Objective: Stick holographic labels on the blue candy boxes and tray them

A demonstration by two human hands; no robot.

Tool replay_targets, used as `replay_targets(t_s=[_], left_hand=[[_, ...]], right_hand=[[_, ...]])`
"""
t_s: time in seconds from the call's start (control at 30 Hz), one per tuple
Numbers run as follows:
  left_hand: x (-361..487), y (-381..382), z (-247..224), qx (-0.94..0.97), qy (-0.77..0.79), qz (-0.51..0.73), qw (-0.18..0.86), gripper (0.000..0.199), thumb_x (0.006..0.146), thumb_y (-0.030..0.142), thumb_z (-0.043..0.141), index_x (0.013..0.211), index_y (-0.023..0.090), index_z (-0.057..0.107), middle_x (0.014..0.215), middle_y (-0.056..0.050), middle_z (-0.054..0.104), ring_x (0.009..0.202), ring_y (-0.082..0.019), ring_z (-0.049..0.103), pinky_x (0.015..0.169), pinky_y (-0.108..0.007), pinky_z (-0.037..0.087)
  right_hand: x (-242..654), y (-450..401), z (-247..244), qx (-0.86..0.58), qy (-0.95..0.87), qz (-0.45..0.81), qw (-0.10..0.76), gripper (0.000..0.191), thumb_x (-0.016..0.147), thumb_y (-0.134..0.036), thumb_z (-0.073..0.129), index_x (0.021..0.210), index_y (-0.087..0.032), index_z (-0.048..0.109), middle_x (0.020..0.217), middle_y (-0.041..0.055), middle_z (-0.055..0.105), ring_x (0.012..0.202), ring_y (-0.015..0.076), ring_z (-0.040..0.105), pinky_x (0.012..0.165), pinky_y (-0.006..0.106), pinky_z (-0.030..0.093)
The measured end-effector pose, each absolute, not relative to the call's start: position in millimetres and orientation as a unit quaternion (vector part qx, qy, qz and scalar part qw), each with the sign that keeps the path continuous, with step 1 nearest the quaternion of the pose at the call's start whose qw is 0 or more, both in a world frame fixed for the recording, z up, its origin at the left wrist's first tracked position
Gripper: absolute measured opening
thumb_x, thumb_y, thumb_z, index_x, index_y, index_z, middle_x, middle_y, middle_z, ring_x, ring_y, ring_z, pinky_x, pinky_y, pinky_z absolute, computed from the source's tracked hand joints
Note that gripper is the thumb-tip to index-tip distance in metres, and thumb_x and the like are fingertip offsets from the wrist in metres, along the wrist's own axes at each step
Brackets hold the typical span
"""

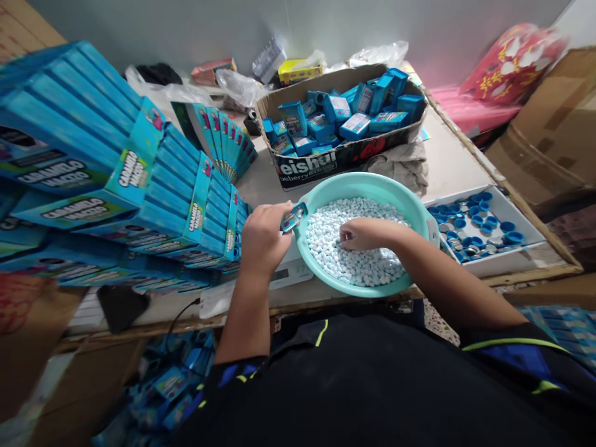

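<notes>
- round mint-green plastic basin (372,187), one solid pastel all over
- tiny white pellets (358,266), kinda tinted pale blue
- stacked bright-blue cardboard boxes (135,167), green splashes, white lettering
- open rectangular cardboard carton (347,162), black side, white letters, bit of red
- round plastic caps (513,238), plain blue
- black fabric shirt (363,379), neon yellow-green stripes, blue patches

Soft light, blurred stretched edges.
</notes>
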State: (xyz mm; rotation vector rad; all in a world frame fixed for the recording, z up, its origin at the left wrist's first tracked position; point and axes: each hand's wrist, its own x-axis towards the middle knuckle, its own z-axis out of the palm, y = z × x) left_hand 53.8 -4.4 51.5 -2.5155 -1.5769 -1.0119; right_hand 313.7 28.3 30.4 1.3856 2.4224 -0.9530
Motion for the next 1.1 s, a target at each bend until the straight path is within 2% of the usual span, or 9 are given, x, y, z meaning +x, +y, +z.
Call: replay_targets(t_s=[0.2,0.3,0.43,0.63,0.7,0.9,1.0,1.1], left_hand=[[50.1,1.0,41.7,-0.783,-0.505,-0.358,0.064,0.049,0.076,0.008,0.067,0.122,0.024,0.07,0.125,-0.006,0.073,0.117,-0.028,0.062,0.107,-0.046,0.047],[48.8,-3.1,32.7,-0.765,-0.521,-0.378,0.025,0.047,0.078,0.011,0.068,0.123,0.023,0.069,0.125,-0.007,0.072,0.117,-0.027,0.063,0.107,-0.044,0.049],[42.6,-8.7,20.4,-0.674,-0.594,-0.437,-0.037,0.045,0.079,0.022,0.074,0.124,0.022,0.069,0.123,-0.008,0.072,0.114,-0.026,0.066,0.104,-0.042,0.052],[25.9,-9.6,1.7,-0.57,-0.673,-0.441,-0.167,0.048,0.067,0.025,0.081,0.114,0.019,0.069,0.112,-0.008,0.073,0.101,-0.025,0.07,0.093,-0.04,0.057],[22.1,-9.5,-1.1,-0.57,-0.668,-0.44,-0.191,0.049,0.067,0.025,0.081,0.113,0.019,0.069,0.114,-0.009,0.073,0.104,-0.026,0.07,0.097,-0.042,0.056],[16.2,-8.8,3.5,-0.565,-0.614,-0.486,-0.261,0.066,0.069,0.03,0.085,0.13,0.023,0.06,0.134,-0.015,0.065,0.128,-0.03,0.061,0.109,-0.048,0.05],[15.4,-8.2,9.5,-0.551,-0.603,-0.522,-0.246,0.059,0.073,0.031,0.082,0.127,0.024,0.061,0.134,-0.013,0.065,0.129,-0.028,0.06,0.112,-0.046,0.048],[16.6,-7.5,13.8,-0.536,-0.595,-0.554,-0.229,0.046,0.076,0.034,0.078,0.118,0.022,0.064,0.127,-0.011,0.068,0.123,-0.025,0.064,0.109,-0.043,0.051]], right_hand=[[313.7,28.2,33.4,0.468,0.816,-0.323,0.101,0.023,0.088,-0.037,0.063,0.103,-0.021,0.071,0.102,0.0062,0.073,0.083,0.0191,0.063,0.064,0.028,0.037],[313.4,28.6,32.2,0.466,0.818,-0.321,0.101,0.022,0.088,-0.035,0.062,0.102,-0.02,0.071,0.102,0.0062,0.073,0.082,0.0188,0.062,0.064,0.029,0.037],[313.5,28.8,29.6,0.466,0.818,-0.321,0.097,0.021,0.089,-0.036,0.062,0.1,-0.021,0.07,0.102,0.006,0.073,0.081,0.0182,0.061,0.065,0.029,0.038],[314.5,27.1,35.0,0.465,0.816,-0.326,0.104,0.023,0.09,-0.037,0.062,0.102,-0.019,0.07,0.101,0.0069,0.072,0.079,0.0171,0.06,0.064,0.028,0.036],[314.6,26.4,37.2,0.464,0.815,-0.33,0.105,0.024,0.091,-0.036,0.061,0.104,-0.019,0.07,0.101,0.0076,0.072,0.079,0.0169,0.059,0.065,0.028,0.036],[314.7,26.2,36.5,0.467,0.813,-0.332,0.106,0.024,0.09,-0.037,0.06,0.103,-0.02,0.07,0.099,0.0077,0.072,0.078,0.0177,0.06,0.064,0.029,0.037],[315.6,27.3,34.2,0.463,0.814,-0.335,0.102,0.024,0.09,-0.038,0.06,0.102,-0.02,0.07,0.1,0.0078,0.072,0.078,0.0179,0.061,0.064,0.029,0.037],[316.7,28.6,32.4,0.458,0.817,-0.337,0.1,0.025,0.09,-0.041,0.06,0.102,-0.02,0.07,0.101,0.0074,0.072,0.08,0.0185,0.061,0.065,0.029,0.038]])
